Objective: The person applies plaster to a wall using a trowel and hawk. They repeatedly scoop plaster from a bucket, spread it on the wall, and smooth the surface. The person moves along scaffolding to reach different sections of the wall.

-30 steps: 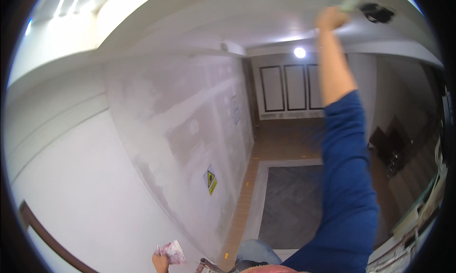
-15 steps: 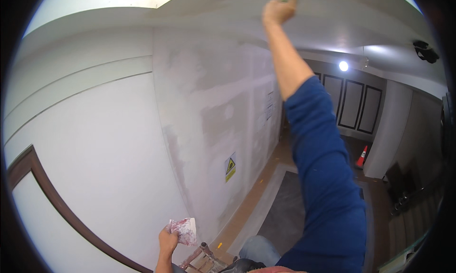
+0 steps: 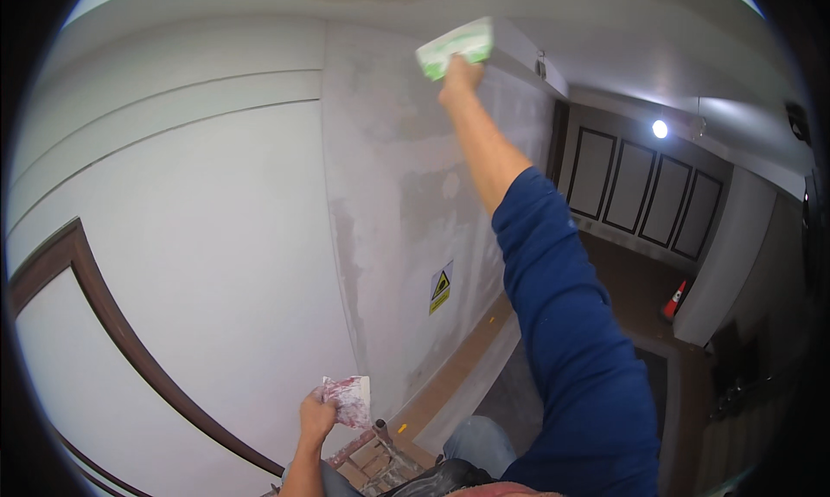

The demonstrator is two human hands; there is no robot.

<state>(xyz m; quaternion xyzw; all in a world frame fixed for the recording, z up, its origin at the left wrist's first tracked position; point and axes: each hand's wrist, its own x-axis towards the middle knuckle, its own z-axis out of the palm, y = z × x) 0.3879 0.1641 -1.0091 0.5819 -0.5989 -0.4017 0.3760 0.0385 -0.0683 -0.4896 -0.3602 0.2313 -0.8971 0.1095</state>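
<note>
Raised on a stretched arm, my right hand (image 3: 462,75) is closed on a green putty spreader (image 3: 456,44) with white smears on its broad blade. The spreader is close below the ceiling edge, in front of the patchy plastered wall; whether it touches a surface I cannot tell. Low on the left, my left hand (image 3: 316,416) grips a flat reddish putty spreader (image 3: 349,401), coated with whitish compound and held near waist height. Pale patches of filler cover the grey wall (image 3: 389,185) ahead.
Beneath my left hand is a paint-spattered ladder or stand (image 3: 380,454). A brown door frame (image 3: 130,359) is at left. A yellow warning sign (image 3: 441,288) hangs on the wall. Farther back are an orange cone (image 3: 673,300), a lit bulb (image 3: 660,128) and dark-framed panels (image 3: 630,185).
My right hand has come down and left from the ceiling, bringing the green spreader fully into view. My left hand has risen slightly. The whole view has shifted a little.
</note>
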